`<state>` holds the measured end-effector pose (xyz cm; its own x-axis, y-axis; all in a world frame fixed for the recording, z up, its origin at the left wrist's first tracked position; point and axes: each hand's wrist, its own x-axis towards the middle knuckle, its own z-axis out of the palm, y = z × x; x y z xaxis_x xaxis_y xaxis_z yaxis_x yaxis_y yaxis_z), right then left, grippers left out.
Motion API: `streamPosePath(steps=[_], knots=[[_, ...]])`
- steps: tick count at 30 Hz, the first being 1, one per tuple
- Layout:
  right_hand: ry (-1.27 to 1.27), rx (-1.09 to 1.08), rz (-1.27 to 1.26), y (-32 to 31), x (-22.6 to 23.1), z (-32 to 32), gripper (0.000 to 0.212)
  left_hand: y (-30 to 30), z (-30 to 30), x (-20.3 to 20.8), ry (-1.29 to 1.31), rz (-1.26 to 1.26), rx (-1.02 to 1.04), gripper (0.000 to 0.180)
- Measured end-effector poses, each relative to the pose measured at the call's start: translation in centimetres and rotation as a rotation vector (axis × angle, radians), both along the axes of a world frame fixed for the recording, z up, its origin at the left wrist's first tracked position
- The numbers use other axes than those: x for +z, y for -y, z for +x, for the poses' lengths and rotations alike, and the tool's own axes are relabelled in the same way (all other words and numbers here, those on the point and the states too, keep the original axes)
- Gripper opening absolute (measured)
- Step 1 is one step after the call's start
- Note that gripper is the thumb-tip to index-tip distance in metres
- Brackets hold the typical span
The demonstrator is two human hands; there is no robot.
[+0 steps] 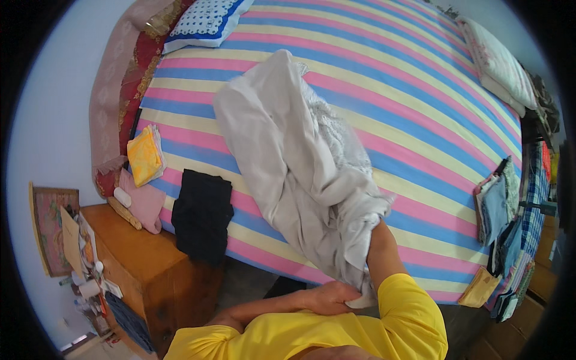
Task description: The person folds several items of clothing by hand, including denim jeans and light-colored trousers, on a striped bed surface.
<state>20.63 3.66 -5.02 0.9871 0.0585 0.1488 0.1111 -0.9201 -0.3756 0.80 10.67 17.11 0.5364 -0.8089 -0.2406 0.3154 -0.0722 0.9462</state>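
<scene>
A large pale grey cloth (270,132), silky with a lacy, textured side, lies crumpled across the striped bed. Its lower end hangs off the near edge toward me. My left hand (336,297) is close to my body, with its fingers closed on the hanging edge of this cloth. Further up, my right hand (376,223) reaches into the bunched folds, and the fabric hides its fingers. What kind of garment or cover the cloth is, I cannot make out.
The bed (420,144) has pink, blue and cream stripes. Left are folded black clothing (203,213), a yellow folded cloth (144,157) and a pink cloth (144,201). A wooden cabinet (129,240) stands beside the bed. Folded clothes (495,204) lie at the right edge.
</scene>
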Motion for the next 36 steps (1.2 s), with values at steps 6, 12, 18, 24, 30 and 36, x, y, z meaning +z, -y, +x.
streamPosePath(steps=[6,12,18,24,30,36], knots=[[-0.652,0.139,0.968,4.6,9.7,-10.8,0.040,2.9,-5.6,2.4,0.688,0.034,0.120,0.013],[-1.222,-0.010,1.546,14.3,16.2,-25.5,0.037,11.5,-8.9,5.7,0.721,0.036,0.251,0.013],[-0.813,-0.138,1.826,25.9,21.7,-26.3,0.034,18.3,-11.5,9.1,0.702,0.146,0.075,0.015],[-0.053,0.269,1.684,34.9,36.9,-24.6,0.037,21.2,-8.9,12.6,1.209,0.025,0.589,0.043],[0.005,1.085,1.876,37.1,49.5,-26.8,0.046,20.4,0.9,15.6,1.330,0.313,0.747,0.054],[0.261,0.384,0.842,40.8,54.8,-27.2,0.036,18.4,6.3,16.6,0.734,-0.107,0.693,0.036]])
